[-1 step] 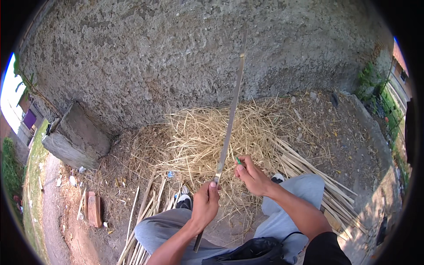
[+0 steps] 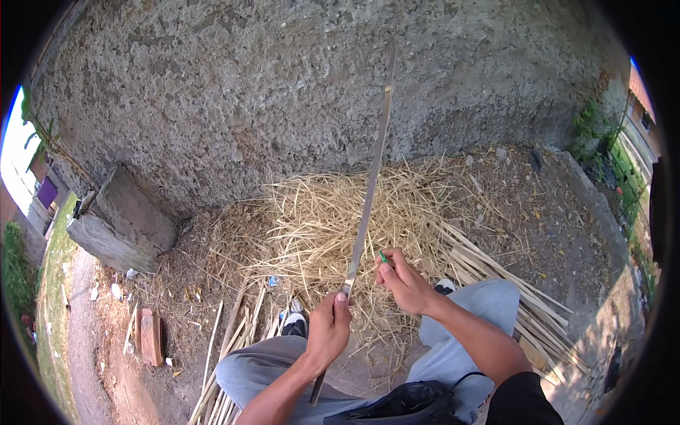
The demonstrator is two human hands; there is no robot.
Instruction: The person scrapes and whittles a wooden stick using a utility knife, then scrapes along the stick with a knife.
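My left hand point(image 2: 330, 321) is closed around the lower part of a long, narrow bamboo strip point(image 2: 369, 197). The strip slants up and away toward the wall, with a pale band near its far end, and its dark lower end passes below my fist. To the right of the strip, apart from it, my right hand point(image 2: 404, 281) is closed in a pinch. A small green piece point(image 2: 383, 256) sticks out between its thumb and fingers; what it belongs to is hidden. Beneath both hands lies a heap of pale, curled shavings point(image 2: 319, 219).
Long split strips point(image 2: 496, 273) lie on the ground at right, and more strips point(image 2: 237, 336) at left. A rough wall point(image 2: 283, 92) rises ahead. A concrete block point(image 2: 131, 219) and a reddish brick point(image 2: 149, 336) stand at left. A dark bag point(image 2: 411, 404) rests at my lap.
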